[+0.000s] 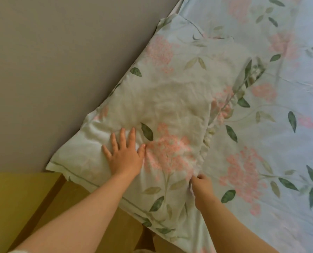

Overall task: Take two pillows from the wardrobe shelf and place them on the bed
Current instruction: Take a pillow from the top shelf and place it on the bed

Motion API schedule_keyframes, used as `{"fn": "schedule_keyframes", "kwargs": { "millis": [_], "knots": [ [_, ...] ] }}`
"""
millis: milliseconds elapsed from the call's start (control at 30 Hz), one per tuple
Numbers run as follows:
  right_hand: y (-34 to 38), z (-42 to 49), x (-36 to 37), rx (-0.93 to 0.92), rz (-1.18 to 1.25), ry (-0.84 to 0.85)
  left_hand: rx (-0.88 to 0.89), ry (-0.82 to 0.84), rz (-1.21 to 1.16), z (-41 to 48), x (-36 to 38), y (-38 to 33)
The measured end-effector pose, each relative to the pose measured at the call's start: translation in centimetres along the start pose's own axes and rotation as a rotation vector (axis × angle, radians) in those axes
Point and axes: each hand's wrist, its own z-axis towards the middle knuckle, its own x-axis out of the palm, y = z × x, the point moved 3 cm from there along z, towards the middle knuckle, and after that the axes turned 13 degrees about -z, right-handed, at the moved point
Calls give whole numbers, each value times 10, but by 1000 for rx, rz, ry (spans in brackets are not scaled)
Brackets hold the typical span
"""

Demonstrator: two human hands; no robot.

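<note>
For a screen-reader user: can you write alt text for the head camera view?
A person's left hand presses flat on a floral pillow lying on a matching floral bed sheet, while the right hand pinches the pillow's near edge. The pillow lies along a grey wall, beside a yellowish wooden surface.

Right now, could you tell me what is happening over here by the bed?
A person is settling a floral pillow on the bed, up against the grey wall. The left hand lies flat and spread on the pillow's near end, pressing it down. The right hand pinches the pillow's edge on the side toward the sheet. Only this one pillow is clearly visible; a second cannot be made out. A wooden surface sits beside the bed, near the person.
</note>
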Motion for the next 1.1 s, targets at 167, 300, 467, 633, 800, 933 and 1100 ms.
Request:
{"fn": "schedule_keyframes", "kwargs": {
  "millis": [167,300,467,633,800,933,1100],
  "knots": [
    [-29,-11,-27,93,-82,4,-83,-42,-78,-32,9,-22],
    [-21,-18,-54,-4,-49,125,-86,14,-75,-63,18,-51],
    [-16,-37,-108,-111,-17,208,-106,155,-169,-124,40,-98],
    [-39,-58,-162,-145,-90,245,-154,208,-334,-191,61,-137],
    [-59,-92,-187,-167,-141,300,-175,142,-425,-237,55,-151],
    [-66,-114,-189,-202,-142,347,-200,47,-605,-254,49,-153],
    [-67,-129,-210,-228,-156,324,-240,0,-777,-272,47,-163]
  ]
}}
